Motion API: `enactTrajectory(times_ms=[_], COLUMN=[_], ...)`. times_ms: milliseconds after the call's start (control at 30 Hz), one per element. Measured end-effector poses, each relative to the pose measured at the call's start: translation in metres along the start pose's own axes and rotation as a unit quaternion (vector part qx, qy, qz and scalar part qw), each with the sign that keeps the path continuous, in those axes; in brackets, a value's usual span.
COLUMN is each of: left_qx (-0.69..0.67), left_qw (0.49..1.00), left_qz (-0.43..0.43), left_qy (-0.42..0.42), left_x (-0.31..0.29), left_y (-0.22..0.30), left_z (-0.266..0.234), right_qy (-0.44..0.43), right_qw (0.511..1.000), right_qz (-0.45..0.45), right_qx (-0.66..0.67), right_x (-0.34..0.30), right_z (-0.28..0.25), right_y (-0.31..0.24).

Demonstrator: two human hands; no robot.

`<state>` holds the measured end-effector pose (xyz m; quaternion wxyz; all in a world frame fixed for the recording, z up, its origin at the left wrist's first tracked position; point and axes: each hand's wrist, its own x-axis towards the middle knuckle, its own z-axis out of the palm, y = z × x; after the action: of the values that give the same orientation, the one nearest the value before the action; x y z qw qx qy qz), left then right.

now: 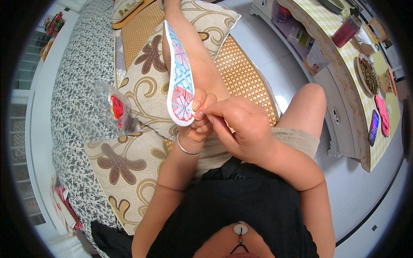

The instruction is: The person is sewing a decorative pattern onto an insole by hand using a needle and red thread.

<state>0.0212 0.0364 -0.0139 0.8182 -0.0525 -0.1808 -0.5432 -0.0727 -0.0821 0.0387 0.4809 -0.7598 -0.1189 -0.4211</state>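
An embroidered shoe insole (180, 79) with a white rim and blue, pink and red stitching points up and away over my bare leg. My left hand (198, 129), a silver bangle at its wrist, grips the rounded near end along its right edge. Close beside it, my right hand (243, 124) is closed in a pinch, thumb and forefinger meeting right at the left hand's fingers. What that pinch holds, if anything, is too small to make out. The insole's underside is hidden from view.
Left of my leg, a clear plastic bag (117, 107) with red and yellow thread lies by patterned cushions (122, 163) on the sofa. On the right, a cloth-covered table (350, 58) carries a dark red bottle (346, 31), a plate of food (367, 73), a phone (373, 127) and a pink cloth (382, 114).
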Motion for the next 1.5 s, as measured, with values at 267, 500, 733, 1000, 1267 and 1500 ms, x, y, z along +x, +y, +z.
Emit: enactTrajectory(times_ms=[267, 500, 733, 1000, 1267, 1500], left_qx=[-0.006, -0.011, -0.022, -0.032, 0.197, 0.466], left_qw=[1.000, 1.000, 1.000, 0.999, 0.960, 0.814], left_qz=[-0.005, 0.004, -0.002, -0.009, 0.040, 0.084], left_qy=[0.020, 0.007, 0.005, -0.002, 0.194, 0.337], left_x=[0.003, 0.003, 0.008, 0.008, 0.003, 0.007], left_y=[-0.005, -0.006, -0.008, -0.009, -0.010, -0.032], left_z=[0.008, 0.004, 0.009, 0.007, 0.027, 0.048], right_qy=[0.000, 0.017, 0.009, 0.018, -0.028, -0.001], right_qw=[1.000, 1.000, 0.999, 0.997, 0.970, 0.758], right_qz=[0.010, 0.005, 0.031, 0.043, 0.216, 0.464], right_qx=[0.003, 0.018, 0.042, 0.054, 0.109, 0.458], right_x=[0.001, 0.001, 0.001, 0.000, -0.014, -0.038], right_z=[-0.001, 0.000, -0.003, -0.004, -0.017, -0.025], right_y=[-0.003, -0.004, -0.004, -0.006, 0.008, 0.033])
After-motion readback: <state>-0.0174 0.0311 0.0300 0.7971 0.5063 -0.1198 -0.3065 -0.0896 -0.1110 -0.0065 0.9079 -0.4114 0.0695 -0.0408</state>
